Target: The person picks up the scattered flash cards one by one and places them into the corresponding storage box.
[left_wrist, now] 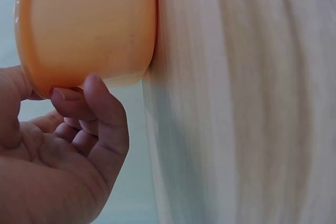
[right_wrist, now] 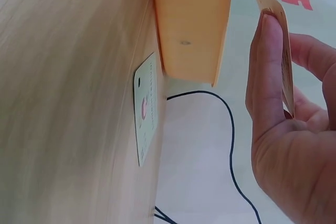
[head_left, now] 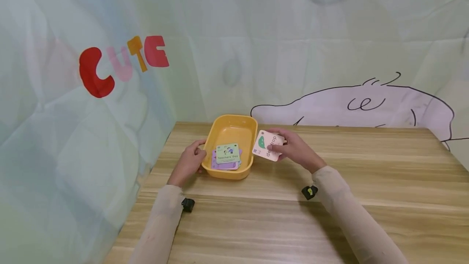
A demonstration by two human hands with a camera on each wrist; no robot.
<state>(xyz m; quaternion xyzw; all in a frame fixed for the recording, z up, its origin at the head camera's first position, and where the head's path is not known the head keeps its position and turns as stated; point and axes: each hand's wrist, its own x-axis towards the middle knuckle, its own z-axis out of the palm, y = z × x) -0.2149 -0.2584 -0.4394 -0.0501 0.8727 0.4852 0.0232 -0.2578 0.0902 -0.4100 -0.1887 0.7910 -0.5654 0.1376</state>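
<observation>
A yellow plastic tray (head_left: 231,174) stands on the table, with several flash cards inside. The top one is a green "Teachers' Day" card (head_left: 228,154), lying over purple cards (head_left: 220,165). My left hand (head_left: 188,162) grips the tray's left rim; in the left wrist view its thumb and curled fingers (left_wrist: 107,108) pinch the edge. Just right of the tray, my right hand (head_left: 296,150) holds a pink card (head_left: 264,145) with a green drawing and partly covered lettering. Beneath that hand, the right wrist view reveals a pale card (right_wrist: 145,109) flat on the table.
The wood-grain table (head_left: 366,166) extends to the right and toward me. A printed cloth (head_left: 220,44) hangs behind it and along the left, with "CUTE" lettering and a white cartoon shape (head_left: 366,107).
</observation>
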